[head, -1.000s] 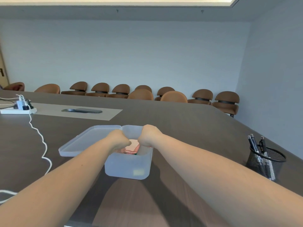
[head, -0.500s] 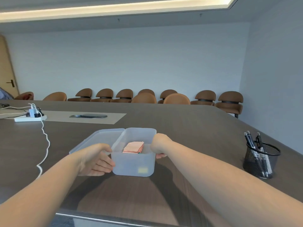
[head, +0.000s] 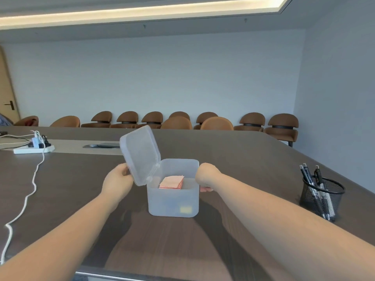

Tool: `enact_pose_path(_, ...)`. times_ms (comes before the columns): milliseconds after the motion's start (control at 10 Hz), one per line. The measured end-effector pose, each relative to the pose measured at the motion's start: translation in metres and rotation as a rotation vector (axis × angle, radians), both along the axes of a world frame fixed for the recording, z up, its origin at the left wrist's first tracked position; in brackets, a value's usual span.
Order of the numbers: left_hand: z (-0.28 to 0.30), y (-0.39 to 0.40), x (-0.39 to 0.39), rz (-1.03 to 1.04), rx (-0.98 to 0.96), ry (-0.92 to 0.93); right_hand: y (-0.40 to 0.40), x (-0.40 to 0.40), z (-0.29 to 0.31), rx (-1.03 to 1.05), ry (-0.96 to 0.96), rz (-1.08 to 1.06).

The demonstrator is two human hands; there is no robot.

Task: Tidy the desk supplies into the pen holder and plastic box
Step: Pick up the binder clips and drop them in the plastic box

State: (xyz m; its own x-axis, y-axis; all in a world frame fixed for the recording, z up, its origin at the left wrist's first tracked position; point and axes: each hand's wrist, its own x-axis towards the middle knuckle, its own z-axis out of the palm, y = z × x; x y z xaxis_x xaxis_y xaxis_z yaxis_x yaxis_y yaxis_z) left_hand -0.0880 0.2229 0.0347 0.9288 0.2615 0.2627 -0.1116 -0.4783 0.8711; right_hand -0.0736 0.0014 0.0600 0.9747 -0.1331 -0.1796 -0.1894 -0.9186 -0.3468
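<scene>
A translucent plastic box stands on the dark table in front of me, with a stack of pink sticky notes inside. Its hinged lid is raised, tilted up on the left side. My left hand grips the lid's outer edge. My right hand holds the box's right wall. A black mesh pen holder with several pens stands at the right.
A white power strip with plugs lies at the far left, its white cable trailing toward me. A dark flat device lies on a beige mat behind the box. Brown chairs line the far wall.
My hands came out of the box. The left hand took the flat-lying lid and swung it upward; the right hand moved to the box's right side. The view tilted up.
</scene>
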Motion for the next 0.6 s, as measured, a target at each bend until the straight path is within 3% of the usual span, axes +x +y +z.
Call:
enact_pose_path(100,0.018,-0.012,-0.003,-0.073,-0.090,-0.001,-0.017,0.004,0.001,0.251,-0.143,-0.022)
enact_pose_path(200,0.026,-0.019,0.003,-0.109,-0.070,0.013,-0.023,0.001,0.003,0.309,-0.169,-0.058)
enact_pose_path(300,0.027,-0.029,0.014,-0.158,-0.036,0.071,-0.026,-0.003,0.002,0.189,-0.126,-0.070)
enact_pose_path(600,0.020,-0.068,0.038,-0.188,0.383,0.142,-0.060,-0.010,-0.001,-0.037,-0.006,0.004)
